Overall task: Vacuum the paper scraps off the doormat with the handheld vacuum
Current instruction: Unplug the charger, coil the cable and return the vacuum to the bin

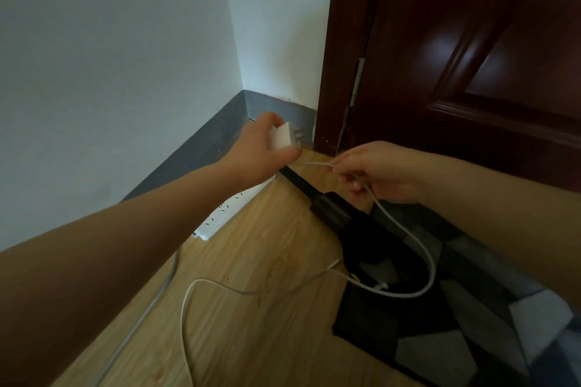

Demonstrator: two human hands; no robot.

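Observation:
My left hand point(261, 151) grips a white charger plug point(284, 135) with its metal prongs pointing toward the wall corner. My right hand point(374, 170) pinches the white charging cable point(421, 248) that runs out of the plug. The cable loops down over the black handheld vacuum point(361, 236), which lies partly on the floor and partly on the dark patterned doormat point(456, 324). No paper scraps are clear to see.
A white power strip point(226, 214) lies along the grey skirting board point(195, 157) under my left forearm, its grey cord point(141, 317) trailing toward me. A dark red door point(471, 56) stands at the right. The floor is light wood point(267, 324).

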